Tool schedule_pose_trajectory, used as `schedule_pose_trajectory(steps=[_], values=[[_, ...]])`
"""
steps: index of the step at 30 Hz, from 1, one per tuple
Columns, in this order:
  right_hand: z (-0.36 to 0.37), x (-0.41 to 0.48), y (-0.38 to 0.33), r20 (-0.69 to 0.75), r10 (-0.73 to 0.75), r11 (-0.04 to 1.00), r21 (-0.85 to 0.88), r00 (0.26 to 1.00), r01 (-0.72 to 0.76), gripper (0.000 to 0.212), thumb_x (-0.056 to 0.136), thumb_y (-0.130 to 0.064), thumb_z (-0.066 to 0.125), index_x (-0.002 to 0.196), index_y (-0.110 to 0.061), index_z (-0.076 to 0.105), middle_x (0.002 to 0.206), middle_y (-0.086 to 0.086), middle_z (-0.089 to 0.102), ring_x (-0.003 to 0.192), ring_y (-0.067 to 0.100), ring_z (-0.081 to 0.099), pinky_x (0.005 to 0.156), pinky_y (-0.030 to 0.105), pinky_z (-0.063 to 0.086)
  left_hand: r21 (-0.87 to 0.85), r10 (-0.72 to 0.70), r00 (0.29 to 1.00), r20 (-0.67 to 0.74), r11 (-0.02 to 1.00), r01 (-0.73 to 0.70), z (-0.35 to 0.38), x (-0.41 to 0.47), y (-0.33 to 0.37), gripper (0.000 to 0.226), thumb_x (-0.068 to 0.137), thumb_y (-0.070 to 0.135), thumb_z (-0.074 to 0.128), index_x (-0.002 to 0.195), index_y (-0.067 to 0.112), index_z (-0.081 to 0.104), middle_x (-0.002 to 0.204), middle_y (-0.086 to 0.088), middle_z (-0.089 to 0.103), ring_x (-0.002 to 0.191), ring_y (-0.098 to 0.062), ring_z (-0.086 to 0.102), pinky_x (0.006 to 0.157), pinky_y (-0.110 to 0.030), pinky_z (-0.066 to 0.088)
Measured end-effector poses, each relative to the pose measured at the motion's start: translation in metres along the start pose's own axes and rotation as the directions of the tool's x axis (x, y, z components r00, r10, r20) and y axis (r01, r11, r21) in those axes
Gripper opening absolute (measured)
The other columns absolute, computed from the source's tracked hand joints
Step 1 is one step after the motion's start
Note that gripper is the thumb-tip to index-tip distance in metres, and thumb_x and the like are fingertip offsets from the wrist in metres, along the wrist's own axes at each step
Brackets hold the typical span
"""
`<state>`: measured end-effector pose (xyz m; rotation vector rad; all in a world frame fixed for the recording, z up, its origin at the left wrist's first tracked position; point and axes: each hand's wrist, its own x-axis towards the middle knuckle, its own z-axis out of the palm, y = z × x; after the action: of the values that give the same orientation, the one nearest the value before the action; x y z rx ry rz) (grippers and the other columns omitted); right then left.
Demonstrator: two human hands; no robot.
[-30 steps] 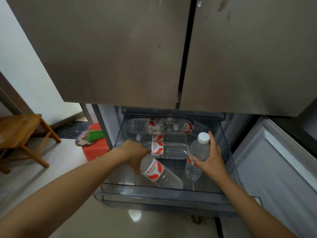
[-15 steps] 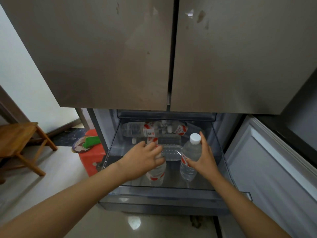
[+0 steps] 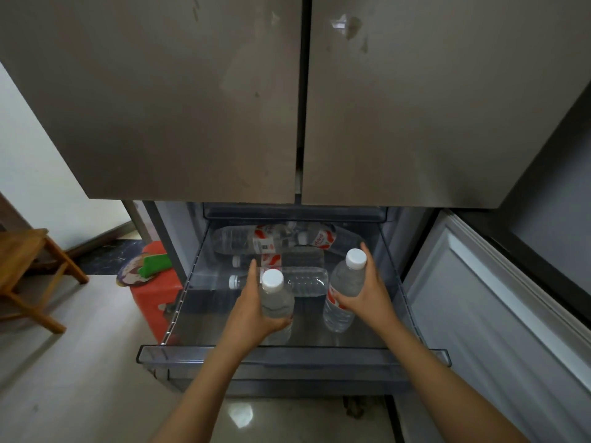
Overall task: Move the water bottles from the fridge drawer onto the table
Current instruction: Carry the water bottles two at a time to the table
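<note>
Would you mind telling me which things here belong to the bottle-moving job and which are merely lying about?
Job in hand: left hand gripping one bottle; right hand gripping another bottle; more bottles lying in the fridge drawer.
Lying about: red stool; green item on it; closed upper fridge doors.

The left hand (image 3: 252,314) covers the lower part of the left bottle (image 3: 275,298). The right hand (image 3: 367,298) hides one side of the right bottle (image 3: 347,282). The lying bottles (image 3: 252,239) at the back of the drawer (image 3: 287,351) overlap; their number is unclear. The left edge cuts the wooden stool (image 3: 22,251).
</note>
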<state>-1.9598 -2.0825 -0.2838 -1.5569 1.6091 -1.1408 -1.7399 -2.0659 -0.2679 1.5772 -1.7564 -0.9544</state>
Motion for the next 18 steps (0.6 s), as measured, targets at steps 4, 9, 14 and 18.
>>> schedule_pose_trajectory(steps=[4,9,14,18], values=[[-0.001,0.0,0.001,-0.004,-0.008,1.0,-0.008,1.0,0.008,0.102,0.062,-0.019,0.084,0.124,-0.058,0.013,0.13,-0.012,0.04,0.119,0.007,0.041,0.1,0.025,0.035,0.022,-0.016,0.999,-0.043,1.0,0.017,0.003,-0.001,-0.002,0.077,0.062,0.022,0.081,0.127,0.023,0.04,0.123,-0.001,0.054,0.112,-0.019,0.053,0.09,-0.032,0.046],[-0.002,-0.001,-0.003,0.021,-0.016,0.999,-0.05,1.0,0.017,0.102,0.061,-0.019,0.085,0.127,-0.052,0.015,0.135,-0.005,0.043,0.117,0.009,0.044,0.097,0.028,0.038,-0.006,-0.041,0.99,-0.137,0.999,0.041,0.0,-0.006,-0.003,0.062,0.061,0.019,0.079,0.115,0.019,0.049,0.1,0.004,0.057,0.097,-0.018,0.056,0.079,-0.03,0.047],[0.004,-0.001,-0.022,0.103,-0.088,0.986,-0.136,0.991,0.102,0.096,0.061,-0.024,0.084,0.117,-0.066,0.02,0.128,-0.014,0.046,0.12,0.011,0.045,0.099,0.034,0.042,-0.208,-0.134,0.964,-0.228,0.974,0.086,-0.009,-0.01,-0.007,0.067,0.057,0.016,0.08,0.115,0.023,0.048,0.105,0.0,0.06,0.101,-0.021,0.057,0.084,-0.038,0.052],[-0.002,0.006,-0.067,0.187,-0.216,0.97,-0.067,0.958,0.232,0.095,0.06,-0.023,0.084,0.114,-0.069,0.021,0.129,-0.03,0.039,0.121,0.003,0.041,0.102,0.029,0.038,-0.326,-0.099,0.92,-0.379,0.945,-0.033,-0.034,-0.025,0.014,0.068,0.057,0.015,0.084,0.112,0.026,0.046,0.1,0.017,0.055,0.094,0.0,0.055,0.073,-0.014,0.045]])
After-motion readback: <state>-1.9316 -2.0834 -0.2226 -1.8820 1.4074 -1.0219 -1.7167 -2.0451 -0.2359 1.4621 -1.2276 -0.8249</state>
